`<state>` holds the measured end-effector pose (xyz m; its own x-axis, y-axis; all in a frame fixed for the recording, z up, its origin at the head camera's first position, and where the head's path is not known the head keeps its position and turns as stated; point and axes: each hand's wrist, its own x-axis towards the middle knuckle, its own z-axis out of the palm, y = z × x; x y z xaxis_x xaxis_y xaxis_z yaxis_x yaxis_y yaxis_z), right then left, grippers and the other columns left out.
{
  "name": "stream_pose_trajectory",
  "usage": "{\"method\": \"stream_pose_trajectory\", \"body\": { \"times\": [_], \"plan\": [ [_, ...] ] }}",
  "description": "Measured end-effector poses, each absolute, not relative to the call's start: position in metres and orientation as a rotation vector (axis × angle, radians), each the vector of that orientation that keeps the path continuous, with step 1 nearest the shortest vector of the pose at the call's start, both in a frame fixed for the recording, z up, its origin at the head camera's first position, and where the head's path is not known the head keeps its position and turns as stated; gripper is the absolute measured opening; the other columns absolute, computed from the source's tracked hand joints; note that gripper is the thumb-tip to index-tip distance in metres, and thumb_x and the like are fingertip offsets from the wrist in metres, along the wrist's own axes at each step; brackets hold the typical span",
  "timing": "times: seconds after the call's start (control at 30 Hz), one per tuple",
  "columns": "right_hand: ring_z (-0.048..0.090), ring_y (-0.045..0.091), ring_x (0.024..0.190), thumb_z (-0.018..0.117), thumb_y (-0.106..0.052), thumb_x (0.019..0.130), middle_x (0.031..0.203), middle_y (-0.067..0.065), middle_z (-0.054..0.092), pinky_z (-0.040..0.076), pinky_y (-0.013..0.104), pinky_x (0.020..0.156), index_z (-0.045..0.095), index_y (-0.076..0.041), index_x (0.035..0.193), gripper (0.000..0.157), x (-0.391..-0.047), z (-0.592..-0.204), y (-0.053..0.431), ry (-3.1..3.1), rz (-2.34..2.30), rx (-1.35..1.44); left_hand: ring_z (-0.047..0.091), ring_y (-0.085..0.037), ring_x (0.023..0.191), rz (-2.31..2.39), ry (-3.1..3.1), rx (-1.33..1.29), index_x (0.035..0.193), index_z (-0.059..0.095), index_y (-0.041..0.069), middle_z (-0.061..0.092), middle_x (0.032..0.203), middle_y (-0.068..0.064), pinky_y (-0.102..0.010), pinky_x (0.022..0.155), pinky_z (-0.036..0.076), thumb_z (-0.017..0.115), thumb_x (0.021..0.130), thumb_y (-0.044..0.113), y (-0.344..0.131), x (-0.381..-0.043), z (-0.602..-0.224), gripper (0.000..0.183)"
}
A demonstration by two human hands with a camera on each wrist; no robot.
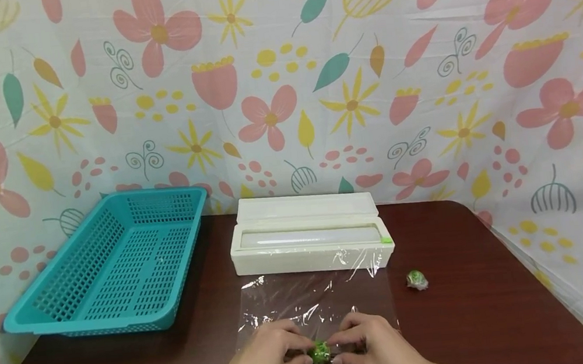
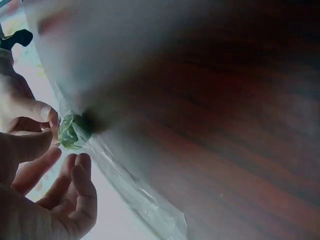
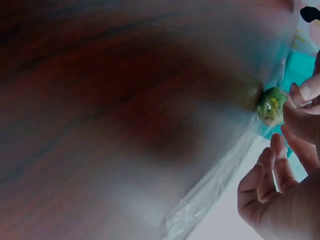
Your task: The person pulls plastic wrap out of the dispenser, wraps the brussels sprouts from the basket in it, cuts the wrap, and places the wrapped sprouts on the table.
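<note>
A small green leafy ball that looks like a Brussels sprout [image 1: 320, 353] lies at the table's front in clear plastic wrap [image 1: 292, 299]. At its left side, the thumb and index finger of my left hand [image 1: 271, 351] pinch the wrap close against it. My right hand [image 1: 378, 343] pinches the wrap from the right side in the same way. In the left wrist view, film covers the leafy ball [image 2: 74, 131] at the fingertips. The right wrist view shows the ball [image 3: 271, 106] beside the right thumb, with the other fingers loosely curled.
Behind the hands stands an open white wrap dispenser box [image 1: 311, 257] with a roll inside; its film runs toward me. A teal plastic basket [image 1: 176, 295] sits at the left. One wrapped green ball [image 1: 417, 279] lies at the right. A floral curtain [image 1: 282, 89] hangs behind.
</note>
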<state>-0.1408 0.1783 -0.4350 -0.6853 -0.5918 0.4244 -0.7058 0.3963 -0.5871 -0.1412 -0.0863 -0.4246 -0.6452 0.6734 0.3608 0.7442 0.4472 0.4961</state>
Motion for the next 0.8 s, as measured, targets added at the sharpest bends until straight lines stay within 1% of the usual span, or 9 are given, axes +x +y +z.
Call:
{"method": "stream_pose_trajectory", "body": {
  "times": [0.07, 0.17, 0.3, 0.43, 0.57, 0.8],
  "plan": [
    [0.059, 0.001, 0.077, 0.089, -0.016, 0.087, 0.093, -0.01, 0.066, 0.05, 0.02, 0.061, 0.084, -0.02, 0.107, 0.021, -0.141, -0.436, 0.176, -2.499, 1.179, 1.159, 0.062, 0.002, 0.093, -0.998, -2.606, -1.217, 0.109, 0.084, 0.012, 0.072, 0.1, 0.009, -0.015, 0.079, 0.051, 0.085, 0.09, 0.012, -0.084, -0.142, -0.426, 0.019],
    [0.061, 0.002, 0.078, 0.089, -0.014, 0.086, 0.092, -0.01, 0.067, 0.051, 0.02, 0.062, 0.085, -0.02, 0.105, 0.02, -0.141, -0.437, 0.174, -2.486, 1.194, 1.137, 0.064, 0.001, 0.095, -1.028, -2.636, -1.161, 0.106, 0.085, 0.013, 0.074, 0.101, 0.01, -0.016, 0.081, 0.053, 0.085, 0.089, 0.011, -0.082, -0.145, -0.425, 0.017],
    [0.063, 0.004, 0.081, 0.088, -0.01, 0.086, 0.092, -0.01, 0.068, 0.053, 0.023, 0.065, 0.085, -0.019, 0.102, 0.019, -0.143, -0.436, 0.172, -2.493, 1.225, 1.125, 0.065, 0.002, 0.094, -1.034, -2.633, -1.148, 0.102, 0.085, 0.015, 0.075, 0.099, 0.013, -0.015, 0.082, 0.052, 0.086, 0.088, 0.01, -0.081, -0.148, -0.426, 0.015],
    [0.063, 0.002, 0.082, 0.087, -0.009, 0.086, 0.091, -0.011, 0.068, 0.054, 0.023, 0.065, 0.085, -0.019, 0.1, 0.017, -0.145, -0.435, 0.171, -2.514, 1.248, 1.125, 0.061, 0.005, 0.084, -1.049, -2.614, -1.162, 0.098, 0.085, 0.017, 0.073, 0.093, 0.015, -0.01, 0.074, 0.048, 0.087, 0.087, 0.01, -0.079, -0.15, -0.428, 0.013],
    [0.064, 0.001, 0.082, 0.087, -0.009, 0.086, 0.089, -0.011, 0.068, 0.055, 0.024, 0.066, 0.085, -0.019, 0.098, 0.016, -0.147, -0.435, 0.17, -2.518, 1.294, 1.111, 0.056, 0.007, 0.077, -1.056, -2.597, -1.166, 0.095, 0.085, 0.017, 0.069, 0.088, 0.016, -0.008, 0.068, 0.044, 0.088, 0.086, 0.01, -0.077, -0.152, -0.429, 0.011],
    [0.065, 0.002, 0.08, 0.088, -0.01, 0.086, 0.088, -0.011, 0.07, 0.056, 0.024, 0.064, 0.085, -0.02, 0.094, 0.013, -0.152, -0.435, 0.167, -2.537, 1.353, 1.063, 0.059, 0.01, 0.08, -1.098, -2.609, -1.153, 0.095, 0.085, 0.015, 0.073, 0.09, 0.015, -0.011, 0.07, 0.049, 0.087, 0.086, 0.008, -0.076, -0.156, -0.431, 0.011]
  ]
}}
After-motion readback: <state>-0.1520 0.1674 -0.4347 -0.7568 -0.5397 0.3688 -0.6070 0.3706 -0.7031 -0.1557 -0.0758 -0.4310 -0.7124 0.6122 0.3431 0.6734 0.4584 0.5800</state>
